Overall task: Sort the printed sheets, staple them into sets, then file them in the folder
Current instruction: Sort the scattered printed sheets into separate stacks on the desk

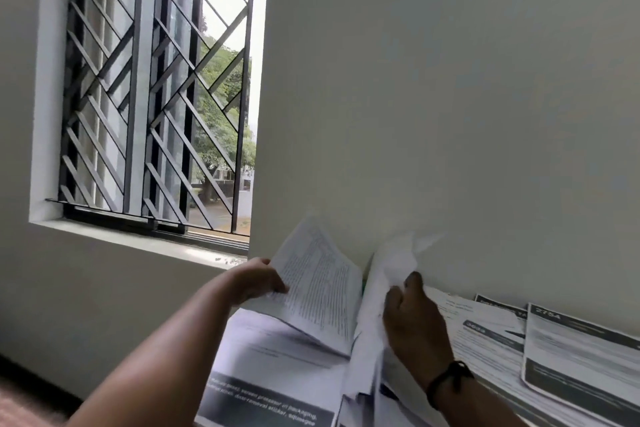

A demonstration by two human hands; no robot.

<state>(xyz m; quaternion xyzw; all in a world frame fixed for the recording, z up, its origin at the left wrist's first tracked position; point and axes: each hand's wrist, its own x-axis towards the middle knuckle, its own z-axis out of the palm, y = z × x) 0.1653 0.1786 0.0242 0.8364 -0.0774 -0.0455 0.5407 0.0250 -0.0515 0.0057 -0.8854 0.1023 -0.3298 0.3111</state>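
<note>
the left hand (258, 282) reaches up from the lower left and grips a printed sheet (317, 282) by its left edge, fingers curled over the paper, so the page stands tilted with its lines of small text facing the camera. the right hand (414, 319), with a dark band (446, 383) on its wrist, is seen from the back; its fingers curl into a bunch of white sheets (388, 274) just right of the first page, crumpling their upper part against the pale wall (450, 80). beneath both hands lies a loose pile of printed pages (273, 354), one near the bottom edge showing a dark panel with white lettering. to the right, further sheets with dark header bars (581, 354) lie flat, overlapping one another, close to the foot of the wall. the surface under the papers cannot be made out. on the left a window with a dark diagonal metal grille (149, 90) looks out on green trees
</note>
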